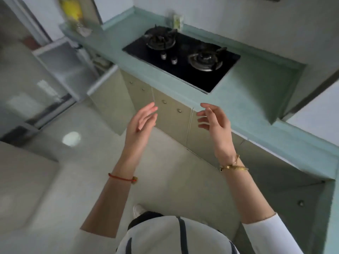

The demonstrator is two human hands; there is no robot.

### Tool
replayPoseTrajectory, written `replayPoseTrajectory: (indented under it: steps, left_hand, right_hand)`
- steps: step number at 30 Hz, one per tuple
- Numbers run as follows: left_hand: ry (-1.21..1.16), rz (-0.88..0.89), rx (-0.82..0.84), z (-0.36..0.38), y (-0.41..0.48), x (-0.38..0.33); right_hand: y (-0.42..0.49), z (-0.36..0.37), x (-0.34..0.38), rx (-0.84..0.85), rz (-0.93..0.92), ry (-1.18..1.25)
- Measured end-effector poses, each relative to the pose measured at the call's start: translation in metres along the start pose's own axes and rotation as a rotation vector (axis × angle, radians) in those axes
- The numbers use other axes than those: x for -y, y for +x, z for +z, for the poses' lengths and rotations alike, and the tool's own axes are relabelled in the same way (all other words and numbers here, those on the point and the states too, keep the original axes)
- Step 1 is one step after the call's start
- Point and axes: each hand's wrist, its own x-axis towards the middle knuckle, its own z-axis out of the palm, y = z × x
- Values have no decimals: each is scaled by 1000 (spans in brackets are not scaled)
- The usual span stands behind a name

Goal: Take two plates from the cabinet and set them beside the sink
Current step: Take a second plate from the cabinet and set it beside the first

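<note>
My left hand (pixel 142 123) and my right hand (pixel 214 120) are raised side by side in front of the pale lower cabinet doors (pixel 170 114), both empty with fingers spread. The cabinet doors under the green countertop (pixel 244 105) are closed and have small round knobs. No plates and no sink are in view. A further cabinet with its door standing open (pixel 62 61) is at the far left end of the counter; its contents are blurred.
A black two-burner gas hob (pixel 183 55) is set into the countertop. A yellow bottle (pixel 71 10) and a small jar (pixel 177 22) stand at the back. A grey floor lies below, with a pale surface (pixel 22 180) at the left.
</note>
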Motion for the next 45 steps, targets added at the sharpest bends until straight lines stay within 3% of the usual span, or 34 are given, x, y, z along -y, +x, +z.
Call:
replayPoseTrajectory:
  steps: [11,23,45]
  left_hand:
    - [10,-26,-377,-242,12,8]
    - [-31,-34,-522,-398,49,27]
    - [-52,-1,-646,-654,349,15]
  right_hand:
    - [-9,267,-20,287,5,-3]
    - [9,455,-43,516,9,-54]
    - [207,801,-21,669,-41,-95]
